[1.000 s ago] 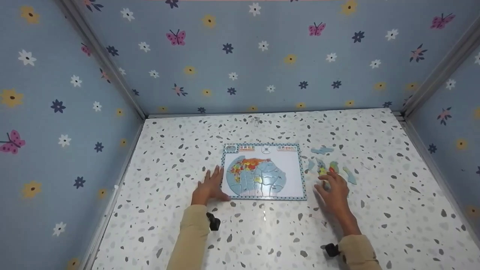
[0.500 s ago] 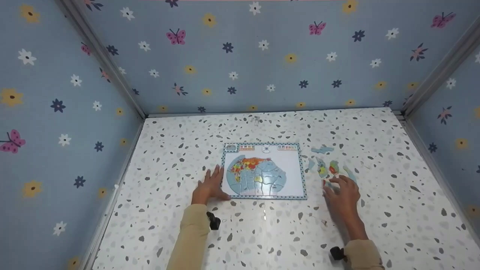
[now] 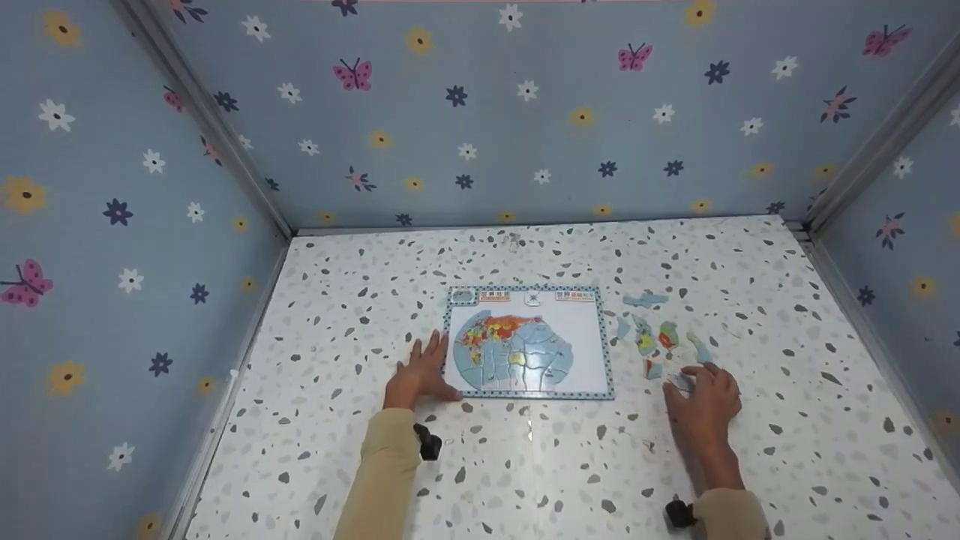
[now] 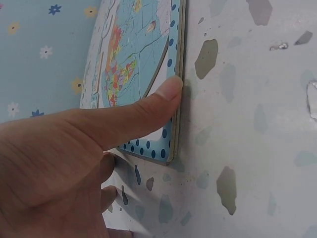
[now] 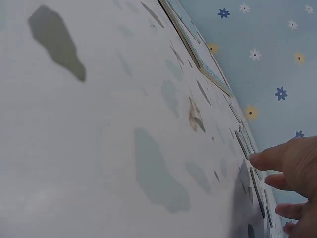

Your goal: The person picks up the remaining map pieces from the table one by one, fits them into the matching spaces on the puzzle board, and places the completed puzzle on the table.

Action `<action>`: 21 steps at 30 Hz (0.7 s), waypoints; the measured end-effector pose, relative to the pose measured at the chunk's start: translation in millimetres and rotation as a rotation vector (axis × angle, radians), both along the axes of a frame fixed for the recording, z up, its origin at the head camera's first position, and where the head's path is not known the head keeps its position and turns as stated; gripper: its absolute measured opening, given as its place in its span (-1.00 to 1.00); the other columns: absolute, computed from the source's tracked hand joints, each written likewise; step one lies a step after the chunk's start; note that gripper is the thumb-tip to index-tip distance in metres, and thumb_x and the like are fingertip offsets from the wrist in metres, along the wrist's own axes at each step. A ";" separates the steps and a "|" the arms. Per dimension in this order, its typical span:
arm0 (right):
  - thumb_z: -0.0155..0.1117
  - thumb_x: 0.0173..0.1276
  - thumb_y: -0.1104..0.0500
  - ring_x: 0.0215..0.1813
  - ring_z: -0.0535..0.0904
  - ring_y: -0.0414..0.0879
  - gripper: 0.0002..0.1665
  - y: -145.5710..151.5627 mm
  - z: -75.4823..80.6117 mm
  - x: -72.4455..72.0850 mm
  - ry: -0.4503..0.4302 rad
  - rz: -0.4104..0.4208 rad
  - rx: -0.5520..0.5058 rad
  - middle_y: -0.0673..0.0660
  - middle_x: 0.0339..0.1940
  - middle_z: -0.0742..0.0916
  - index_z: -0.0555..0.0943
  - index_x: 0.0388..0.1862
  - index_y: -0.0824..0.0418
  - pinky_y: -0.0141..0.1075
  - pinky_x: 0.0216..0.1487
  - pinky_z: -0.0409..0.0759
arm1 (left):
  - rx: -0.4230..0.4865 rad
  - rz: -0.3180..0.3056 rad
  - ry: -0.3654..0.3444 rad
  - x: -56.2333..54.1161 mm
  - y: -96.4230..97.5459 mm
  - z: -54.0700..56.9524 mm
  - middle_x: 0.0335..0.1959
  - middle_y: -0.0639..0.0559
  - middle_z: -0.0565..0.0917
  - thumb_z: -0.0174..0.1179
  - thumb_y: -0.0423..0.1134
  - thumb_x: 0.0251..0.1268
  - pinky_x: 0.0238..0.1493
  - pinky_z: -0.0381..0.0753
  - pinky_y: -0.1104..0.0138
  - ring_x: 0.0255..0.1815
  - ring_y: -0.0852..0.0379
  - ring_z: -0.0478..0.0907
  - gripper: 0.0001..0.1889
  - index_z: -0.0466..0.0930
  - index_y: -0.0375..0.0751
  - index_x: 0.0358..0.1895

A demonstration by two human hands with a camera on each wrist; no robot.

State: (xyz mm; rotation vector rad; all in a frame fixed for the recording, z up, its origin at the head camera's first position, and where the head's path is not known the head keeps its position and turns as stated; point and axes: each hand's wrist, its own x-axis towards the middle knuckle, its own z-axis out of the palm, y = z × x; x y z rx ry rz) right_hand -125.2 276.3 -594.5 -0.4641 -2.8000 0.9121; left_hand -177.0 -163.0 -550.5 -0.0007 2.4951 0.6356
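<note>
A world-map jigsaw puzzle (image 3: 585, 360) lies on the table, its partly filled blue oval inside a dotted frame. My left hand (image 3: 421, 376) rests at its near-left corner, fingers spread along the left side; in the left wrist view the thumb (image 4: 153, 106) lies across the near border. My right hand (image 3: 706, 397) is low over the table to the right, thumb and fingertips around a pale puzzle piece (image 3: 679, 382) that they partly hide. Just left of it lies a small red-and-blue piece (image 3: 652, 369). The right wrist view shows the fingers loosely bent beside thin pieces (image 5: 257, 193).
Several loose pieces lie right of the frame: a long blue one (image 3: 645, 300), a yellow-and-blue one (image 3: 643, 339), a green-and-red one (image 3: 667, 335) and a curved one (image 3: 699, 346). Flowered blue panels (image 3: 495, 112) stand behind and at both sides of the speckled table (image 3: 375, 277).
My right hand has moved right and slightly nearer, off the loose pieces. The red-and-blue piece, earlier under its fingers, now lies uncovered. My left hand and the puzzle frame have stayed put.
</note>
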 end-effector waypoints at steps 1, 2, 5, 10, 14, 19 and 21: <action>0.27 0.28 0.07 0.44 0.03 0.34 -0.50 0.4 0.2 0.6 -0.009 -0.009 0.012 0.40 0.36 0.31 0.49 0.10 0.35 0.30 0.35 -0.06 | 0.000 0.001 -0.002 0.1 0.0 -0.2 0.59 -0.04 -0.30 0.46 -0.03 -0.03 0.46 -0.30 -0.24 0.57 -0.19 -0.43 0.19 -0.24 -0.08 0.56; 0.27 0.28 0.06 0.44 0.01 0.33 -0.48 0.9 0.4 1.2 -0.017 -0.017 0.018 0.41 0.36 0.30 0.48 0.10 0.36 0.29 0.36 -0.08 | -0.001 0.001 -0.003 0.0 0.1 -0.2 0.59 -0.04 -0.30 0.46 -0.03 -0.03 0.46 -0.30 -0.25 0.57 -0.19 -0.43 0.19 -0.24 -0.08 0.56; 0.28 0.28 0.03 0.45 -0.03 0.33 -0.45 2.1 1.8 3.4 -0.035 -0.038 0.038 0.42 0.36 0.28 0.46 0.10 0.38 0.28 0.37 -0.13 | -0.001 0.005 -0.008 -0.5 0.6 -0.4 0.59 -0.03 -0.30 0.47 -0.02 -0.04 0.46 -0.30 -0.25 0.57 -0.18 -0.43 0.19 -0.24 -0.07 0.56; 0.29 0.29 0.02 0.44 -0.01 0.33 -0.47 3.7 3.5 5.7 -0.026 -0.064 0.060 0.44 0.33 0.31 0.48 0.03 0.41 0.28 0.36 -0.14 | 0.003 0.006 -0.009 -1.0 1.0 0.1 0.59 -0.04 -0.29 0.48 -0.03 -0.06 0.44 -0.29 -0.28 0.57 -0.19 -0.42 0.20 -0.23 -0.07 0.56; 0.27 0.31 0.04 0.43 0.02 0.35 -0.54 3.6 3.7 6.1 -0.025 -0.069 0.070 0.44 0.31 0.32 0.50 -0.03 0.40 0.29 0.34 -0.12 | 0.005 0.008 -0.003 -0.9 1.2 0.8 0.59 -0.05 -0.28 0.48 -0.04 -0.06 0.44 -0.29 -0.29 0.57 -0.20 -0.41 0.20 -0.23 -0.08 0.56; 0.24 0.34 0.07 0.44 0.02 0.35 -0.58 3.5 3.4 4.5 -0.035 -0.067 0.069 0.42 0.32 0.33 0.52 -0.02 0.38 0.28 0.36 -0.13 | 0.001 0.013 -0.007 -1.5 1.6 0.8 0.59 -0.02 -0.29 0.47 -0.04 -0.04 0.45 -0.29 -0.26 0.57 -0.18 -0.42 0.19 -0.24 -0.06 0.56; 0.24 0.34 0.06 0.44 0.02 0.35 -0.58 4.0 3.4 3.8 -0.037 -0.068 0.070 0.42 0.32 0.34 0.52 -0.01 0.37 0.28 0.37 -0.13 | -0.007 0.014 -0.011 -2.0 1.8 0.5 0.59 -0.01 -0.30 0.47 -0.04 -0.03 0.46 -0.29 -0.25 0.57 -0.17 -0.42 0.19 -0.25 -0.05 0.56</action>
